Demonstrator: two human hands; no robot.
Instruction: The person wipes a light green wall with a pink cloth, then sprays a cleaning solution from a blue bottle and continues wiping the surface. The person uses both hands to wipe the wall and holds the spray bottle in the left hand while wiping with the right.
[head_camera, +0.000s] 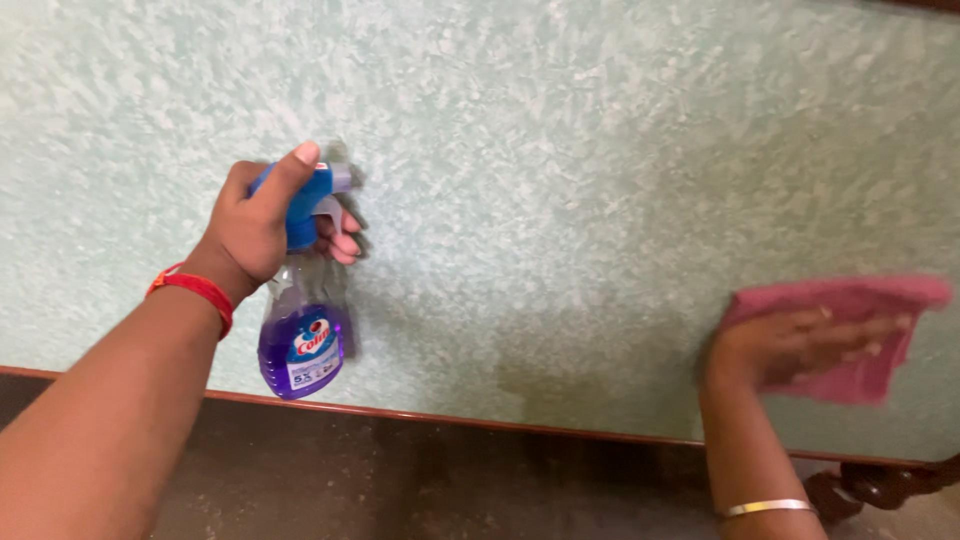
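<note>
My left hand (262, 222) grips a clear spray bottle (301, 345) of purple liquid by its blue trigger head, with fingers curled on the trigger. The bottle hangs above the near edge of a pale green mottled tabletop (560, 170). My right hand (795, 345) lies flat on a pink cloth (860, 300), pressing it on the tabletop at the right; both are motion-blurred. A red thread band circles my left wrist and a metal bangle my right forearm.
A reddish-brown wooden rim (470, 422) runs along the table's near edge. Below it lies a dark floor (400, 490). A turned dark wooden leg (880, 487) shows at the lower right.
</note>
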